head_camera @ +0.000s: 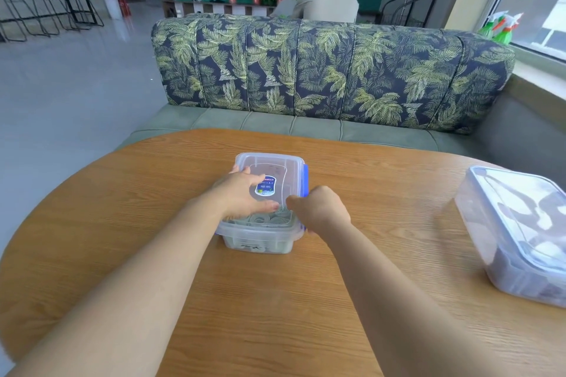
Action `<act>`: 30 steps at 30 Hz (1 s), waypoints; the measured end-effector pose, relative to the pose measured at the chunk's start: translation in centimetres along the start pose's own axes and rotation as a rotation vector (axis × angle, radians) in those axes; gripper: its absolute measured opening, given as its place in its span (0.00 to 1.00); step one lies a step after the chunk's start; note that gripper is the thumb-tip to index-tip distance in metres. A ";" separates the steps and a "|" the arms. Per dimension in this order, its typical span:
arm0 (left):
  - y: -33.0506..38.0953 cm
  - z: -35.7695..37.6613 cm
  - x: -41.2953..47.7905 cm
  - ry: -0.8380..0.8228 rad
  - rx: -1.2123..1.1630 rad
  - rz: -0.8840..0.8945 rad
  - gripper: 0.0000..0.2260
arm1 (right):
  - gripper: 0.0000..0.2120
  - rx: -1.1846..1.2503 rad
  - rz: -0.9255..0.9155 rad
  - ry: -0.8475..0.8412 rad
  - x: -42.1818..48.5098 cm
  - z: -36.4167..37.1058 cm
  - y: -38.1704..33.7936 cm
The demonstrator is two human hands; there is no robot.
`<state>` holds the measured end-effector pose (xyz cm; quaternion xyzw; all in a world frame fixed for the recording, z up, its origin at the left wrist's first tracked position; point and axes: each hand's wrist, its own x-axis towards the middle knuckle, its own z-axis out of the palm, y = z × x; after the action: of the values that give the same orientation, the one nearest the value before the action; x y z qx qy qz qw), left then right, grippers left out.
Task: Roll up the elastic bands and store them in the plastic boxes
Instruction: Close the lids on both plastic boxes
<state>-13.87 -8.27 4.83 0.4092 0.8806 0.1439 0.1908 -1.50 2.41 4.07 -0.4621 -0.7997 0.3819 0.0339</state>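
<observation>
On wooden table (275,300), centre: clear plastic box (260,243) w/ rolled elastic bands (269,219) inside, lid going on.
L hand (245,196) lies flat, fingers straight, pressing the lid (269,162). R hand (321,211) is curled at the box's right edge by the blue side clip (305,180); can't tell if it actually grips the clip. Second lidded box (520,254) w/ dark bands sits well apart, at right. Risk, imo: if the lid isn't seated all round, snapping the clip could leave it skewed, trap a band under the rim, or skid the light box.
</observation>
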 end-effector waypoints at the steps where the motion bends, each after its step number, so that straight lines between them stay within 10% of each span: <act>1: 0.0 0.0 0.0 0.000 0.004 -0.002 0.38 | 0.10 -0.034 -0.008 -0.004 0.0 -0.1 -0.2; 15: -0.3 0.0 -0.3 0.122 -0.214 -0.033 0.33 | 0.08 -0.156 0.052 -0.104 -0.4 -0.9 -1.9; 23: -4.0 0.9 -0.2 0.080 -0.964 -0.601 0.25 | 0.09 -0.195 0.053 -0.132 -0.5 -1.0 -2.0; 30: -2.9 -0.3 0.1 0.155 -0.835 -0.551 0.18 | 0.07 -0.167 0.051 -0.152 -0.4 -0.7 -2.0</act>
<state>-16.04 -10.05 3.88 0.0384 0.8348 0.4580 0.3032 -2.39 1.99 5.94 -0.4532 -0.8171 0.3484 -0.0752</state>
